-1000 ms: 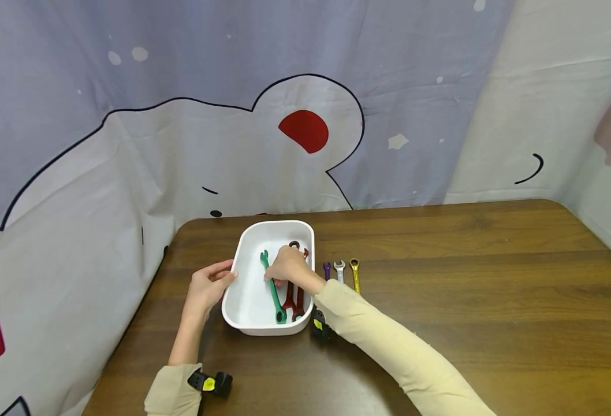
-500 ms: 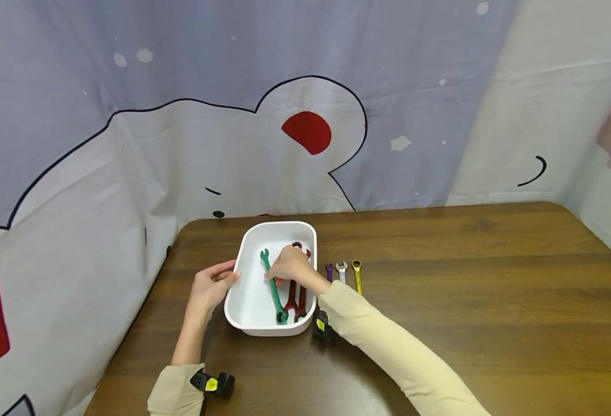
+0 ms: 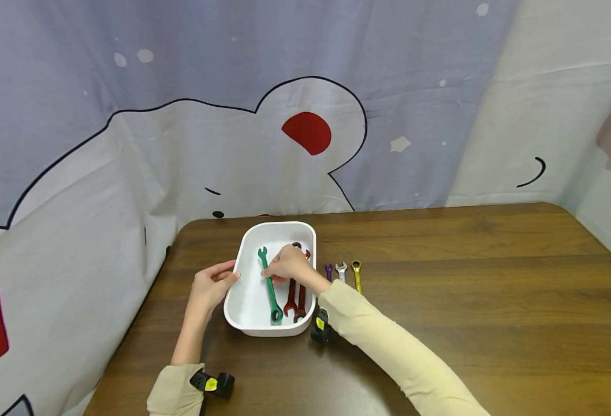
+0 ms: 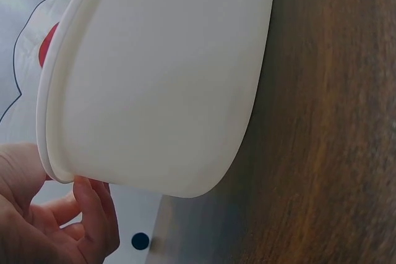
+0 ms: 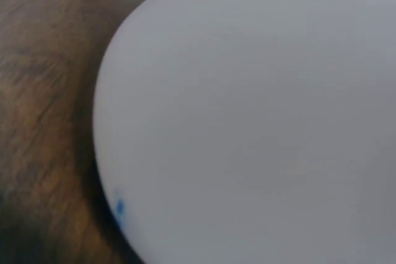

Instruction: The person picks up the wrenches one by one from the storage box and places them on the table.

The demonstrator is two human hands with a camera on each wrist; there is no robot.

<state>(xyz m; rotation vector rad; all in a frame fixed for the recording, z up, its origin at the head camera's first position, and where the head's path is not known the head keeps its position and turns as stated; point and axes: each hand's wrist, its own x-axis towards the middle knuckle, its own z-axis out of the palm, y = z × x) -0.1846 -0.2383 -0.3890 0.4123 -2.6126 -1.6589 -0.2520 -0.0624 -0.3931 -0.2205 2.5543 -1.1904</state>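
Note:
A white plastic bin (image 3: 264,331) stands on the wooden table. My left hand (image 3: 208,290) pinches its left rim between thumb and fingers, as the left wrist view also shows with the hand (image 4: 52,224) at the bin's edge. Inside the bin, my right hand (image 3: 290,264) pinches a green combination wrench (image 3: 272,296) by its shank. Two red wrenches, the nearer one (image 3: 290,301) and the outer one (image 3: 301,301), lie to its right, partly hidden under that hand. Only the bin's blurred outer wall (image 5: 247,122) fills the right wrist view.
Just right of the bin, a purple wrench (image 3: 328,270), a silver wrench (image 3: 341,269) and a yellow wrench (image 3: 357,274) lie in a row, their lower parts covered by the right sleeve (image 3: 388,341). A printed curtain (image 3: 207,156) hangs behind the table (image 3: 466,277).
Within the bin, the green wrench has shifted slightly left with my right hand, away from the red ones. My left hand keeps its place on the rim.

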